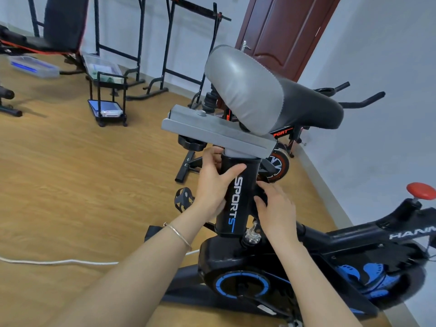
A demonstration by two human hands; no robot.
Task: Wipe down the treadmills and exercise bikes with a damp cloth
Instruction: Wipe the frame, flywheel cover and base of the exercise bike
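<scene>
Left grip (pixel 212 182) curled round glossy black cylindrical seat post (pixel 232 208); right grip (pixel 276 208) pinching black knob (pixel 262 194) beside it.

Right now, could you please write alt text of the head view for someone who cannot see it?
A person's left hand grips the black seat post of an exercise bike, below its saddle; the right hand touches the post's right side. No cloth shows.

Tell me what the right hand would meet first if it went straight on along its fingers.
The post, probably: the right hand points up-left at its right side, where a dark knob seems to sit. Depth is unclear; it may already touch.
</scene>
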